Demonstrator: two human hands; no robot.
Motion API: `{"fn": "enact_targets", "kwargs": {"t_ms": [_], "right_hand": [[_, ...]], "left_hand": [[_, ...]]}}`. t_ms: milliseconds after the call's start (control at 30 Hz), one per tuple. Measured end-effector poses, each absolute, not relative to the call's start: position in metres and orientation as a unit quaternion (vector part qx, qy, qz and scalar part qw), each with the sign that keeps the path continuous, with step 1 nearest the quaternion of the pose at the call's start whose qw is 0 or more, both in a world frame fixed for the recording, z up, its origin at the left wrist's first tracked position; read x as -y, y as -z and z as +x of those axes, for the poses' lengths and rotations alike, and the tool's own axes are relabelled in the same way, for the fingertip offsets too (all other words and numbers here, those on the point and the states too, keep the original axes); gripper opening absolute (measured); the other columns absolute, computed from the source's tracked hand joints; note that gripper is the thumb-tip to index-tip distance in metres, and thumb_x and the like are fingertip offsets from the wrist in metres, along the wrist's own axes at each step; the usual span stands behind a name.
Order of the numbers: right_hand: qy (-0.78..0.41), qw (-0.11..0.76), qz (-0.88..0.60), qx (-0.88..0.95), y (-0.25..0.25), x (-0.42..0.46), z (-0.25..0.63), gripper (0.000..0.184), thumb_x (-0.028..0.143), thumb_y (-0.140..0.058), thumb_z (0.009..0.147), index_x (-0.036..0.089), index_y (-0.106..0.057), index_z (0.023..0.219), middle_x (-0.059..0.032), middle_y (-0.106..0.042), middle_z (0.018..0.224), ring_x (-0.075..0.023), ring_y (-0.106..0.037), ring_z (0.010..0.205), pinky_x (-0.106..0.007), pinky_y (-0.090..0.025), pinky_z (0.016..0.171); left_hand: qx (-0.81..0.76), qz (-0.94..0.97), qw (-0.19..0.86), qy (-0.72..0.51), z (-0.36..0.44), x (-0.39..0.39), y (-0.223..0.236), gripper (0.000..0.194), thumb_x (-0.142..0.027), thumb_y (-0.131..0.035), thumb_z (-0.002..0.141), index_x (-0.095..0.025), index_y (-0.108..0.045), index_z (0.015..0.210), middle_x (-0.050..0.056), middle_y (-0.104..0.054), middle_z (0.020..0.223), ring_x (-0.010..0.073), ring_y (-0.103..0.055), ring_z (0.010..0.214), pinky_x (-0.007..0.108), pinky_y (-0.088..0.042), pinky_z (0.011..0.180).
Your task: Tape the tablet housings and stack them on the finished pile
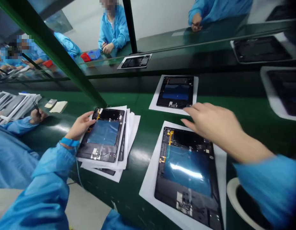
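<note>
My left hand (79, 126) rests on the left edge of an opened tablet (103, 135) that tops a stack of tablets and white sheets (131, 127), its fingers curled round the rim. My right hand (211, 123) hovers with fingers stretched out and apart over the top edge of a second opened tablet (187, 172), which lies on a white sheet (150, 179). It holds nothing. A third opened tablet (176, 91) lies on its own sheet just beyond the right hand.
The green conveyor belt (143, 153) runs across the view. More tablets on trays (280, 92) sit at the right, another (136, 61) on the far rail. A co-worker's hand (37, 115) holds a tool at left. People in blue coats sit opposite. A green post (66, 60) slants overhead.
</note>
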State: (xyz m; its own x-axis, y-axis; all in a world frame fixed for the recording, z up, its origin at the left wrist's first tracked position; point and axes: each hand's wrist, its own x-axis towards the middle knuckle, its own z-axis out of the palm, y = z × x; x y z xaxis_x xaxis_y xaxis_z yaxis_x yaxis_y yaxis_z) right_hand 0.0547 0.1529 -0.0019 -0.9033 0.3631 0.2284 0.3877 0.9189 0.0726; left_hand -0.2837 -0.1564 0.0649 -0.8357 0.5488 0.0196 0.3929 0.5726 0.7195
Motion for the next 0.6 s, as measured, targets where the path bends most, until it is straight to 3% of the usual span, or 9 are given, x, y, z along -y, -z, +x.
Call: {"fn": "enact_targets", "kwargs": {"t_ms": [67, 133, 233, 333, 433, 600], "right_hand": [[0.061, 0.036, -0.202, 0.977, 0.004, -0.176, 0.004, 0.019, 0.022, -0.060, 0.091, 0.008, -0.071, 0.098, -0.0175, -0.070, 0.098, -0.0285, -0.067, 0.085, -0.034, -0.040, 0.060], [0.052, -0.020, -0.198, 0.979, 0.013, -0.196, -0.031, 0.014, 0.018, -0.063, 0.087, 0.010, -0.071, 0.095, -0.0151, -0.071, 0.094, -0.0253, -0.068, 0.081, -0.032, -0.039, 0.061], [0.044, -0.091, -0.194, 0.976, 0.026, -0.210, -0.055, 0.012, 0.021, -0.067, 0.087, 0.012, -0.071, 0.094, -0.0118, -0.070, 0.088, -0.0213, -0.067, 0.076, -0.031, -0.044, 0.063], [0.050, -0.134, -0.185, 0.972, 0.025, -0.209, -0.061, 0.023, 0.036, -0.064, 0.094, 0.015, -0.067, 0.101, -0.0071, -0.068, 0.096, -0.0167, -0.065, 0.082, -0.032, -0.053, 0.073], [0.066, -0.129, -0.164, 0.976, 0.006, -0.204, -0.055, 0.030, 0.045, -0.058, 0.099, 0.016, -0.064, 0.106, -0.0042, -0.066, 0.101, -0.0138, -0.062, 0.085, -0.033, -0.056, 0.078], [0.071, -0.055, -0.139, 0.986, -0.024, -0.173, 0.030, 0.013, 0.025, -0.055, 0.091, 0.021, -0.057, 0.079, -0.0048, -0.064, 0.075, -0.0160, -0.056, 0.058, -0.030, -0.038, 0.055]], "left_hand": [[-0.883, 0.311, 0.043, -0.349, -0.265, 0.169, -0.070, 0.040, -0.039, -0.079, 0.077, -0.023, -0.067, 0.111, 0.003, -0.071, 0.097, 0.0283, -0.066, 0.094, 0.045, -0.056, 0.084], [-0.864, 0.402, -0.062, -0.297, -0.231, 0.189, -0.075, 0.030, -0.034, -0.071, 0.086, -0.027, -0.066, 0.115, 0.002, -0.069, 0.114, 0.0288, -0.064, 0.106, 0.046, -0.053, 0.093], [-0.793, 0.524, -0.065, -0.305, -0.169, 0.211, -0.072, 0.028, -0.013, -0.062, 0.090, -0.027, -0.067, 0.114, 0.002, -0.070, 0.112, 0.0219, -0.067, 0.101, 0.035, -0.057, 0.087], [-0.695, 0.593, 0.090, -0.396, -0.122, 0.199, -0.050, 0.027, -0.006, -0.061, 0.088, -0.021, -0.070, 0.110, 0.007, -0.072, 0.103, 0.0187, -0.069, 0.093, 0.028, -0.058, 0.081], [-0.657, 0.463, 0.306, -0.510, -0.098, 0.161, -0.021, 0.012, -0.021, -0.068, 0.090, -0.017, -0.072, 0.100, 0.010, -0.074, 0.099, 0.0192, -0.070, 0.091, 0.030, -0.057, 0.083], [-0.487, 0.114, 0.592, -0.632, -0.089, 0.102, 0.004, 0.055, -0.060, -0.070, 0.086, -0.013, -0.065, 0.113, 0.014, -0.073, 0.106, 0.0207, -0.071, 0.090, 0.033, -0.057, 0.082]]}}
